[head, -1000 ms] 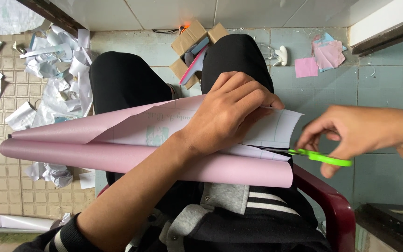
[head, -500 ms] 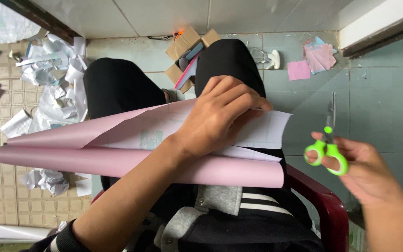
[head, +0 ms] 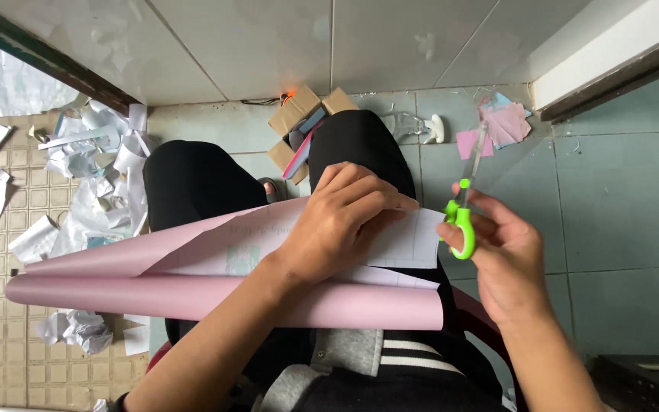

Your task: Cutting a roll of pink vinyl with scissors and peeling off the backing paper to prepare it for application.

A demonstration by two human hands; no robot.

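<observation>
Fingers [head: 473, 229] (right) now raising scissors [head: 463, 210]

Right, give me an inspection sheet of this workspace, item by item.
Surface: the person's lap in black trousers; no table.
Job's things: pink paper, partly rolled, lying across the lap; green-handled scissors, blades pointing up, clear of the paper.
Clutter: crumpled white paper scraps on the floor at left; cardboard boxes by the knees; pink offcuts at right.
Grips: left hand pressing flat on the paper; right hand holding the scissors.
Cables: thin dark cord by the boxes.
Surroundings: tiled floor, pale wall tiles.
</observation>
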